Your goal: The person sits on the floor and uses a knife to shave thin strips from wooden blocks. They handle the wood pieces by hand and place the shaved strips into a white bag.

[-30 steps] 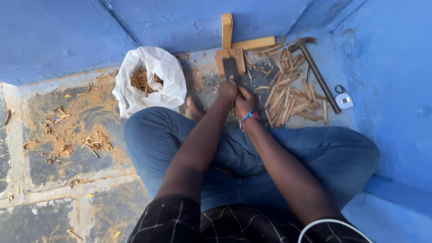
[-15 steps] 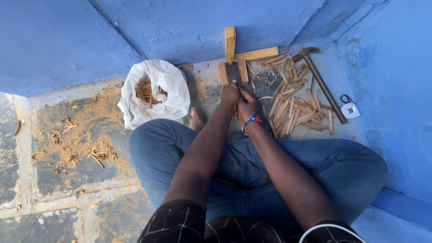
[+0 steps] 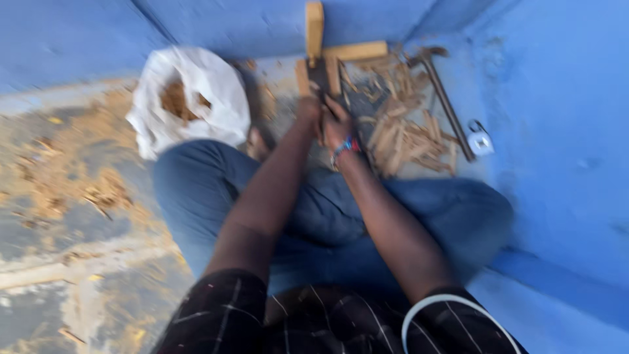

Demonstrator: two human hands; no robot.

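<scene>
1. looking down from the head view, blurred by motion: a person sits cross-legged on the floor [image 3: 78, 216] in a blue-walled corner, both arms stretched forward over blue trousers.
2. left hand [image 3: 309, 108] and right hand [image 3: 337, 124] meet close together at the near edge of a small wooden frame [image 3: 327, 62] made of pale bars set at right angles, lying on the floor against the wall.
3. a dark flat piece [image 3: 321, 78] lies within the frame, just beyond the hands; both hands appear to be on it, but blur hides the contact.
4. fingers: cannot tell whether they are apart or closed on something; too smeared.
5. right wrist carries a red and blue band [image 3: 346, 147].
6. heap of short wooden sticks [image 3: 403, 134] lies on the floor just right of the hands, touching the frame area.
7. hammer [image 3: 442, 98] lies beyond the sticks, handle running toward the right-hand wall; a small pale padlock [image 3: 480, 141] sits near its handle end.
8. white bag [image 3: 190, 101], open and holding brown chips, sits left of the hands, next to the left knee.
9. brown shavings [image 3: 98, 190] scattered over the floor at left.
</scene>
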